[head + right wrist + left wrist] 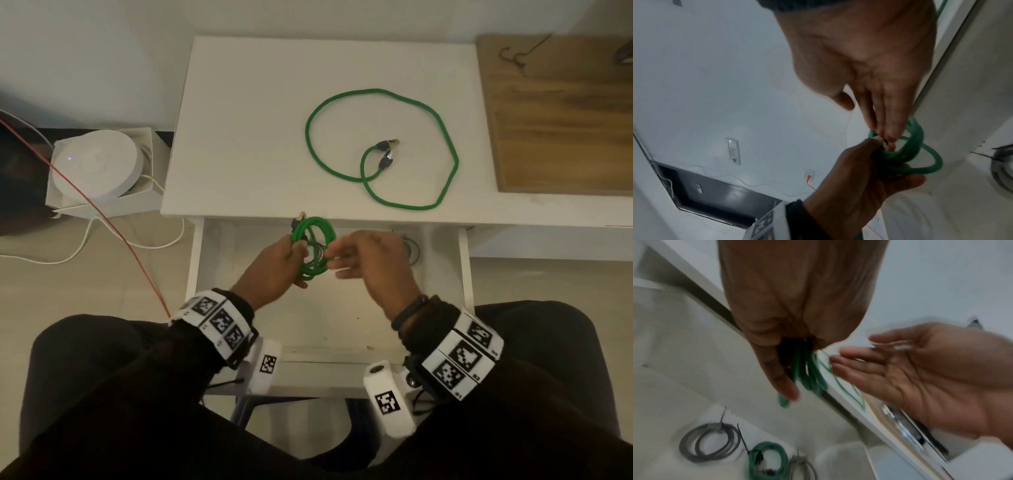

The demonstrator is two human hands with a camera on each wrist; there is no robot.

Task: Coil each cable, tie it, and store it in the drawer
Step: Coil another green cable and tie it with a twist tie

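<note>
My left hand (291,262) grips a coiled green cable (317,240) above the open white drawer (342,318). My right hand (346,260) has straight fingers, and their tips reach into the coil. In the left wrist view my left hand (785,369) is curled round the green coil (807,378), and my right hand (900,373) shows an open palm beside it. In the right wrist view my right hand's (869,113) fingertips touch the coil (920,146) held by my left hand (869,178). A second green cable (378,90) lies loose on the white table (246,120).
The drawer holds tied coils: a grey one (709,443), a green one (766,462) and another grey one (803,467). A wooden board (561,120) lies at the right. On the floor to the left stand a white round device (96,164) and a red wire (102,216).
</note>
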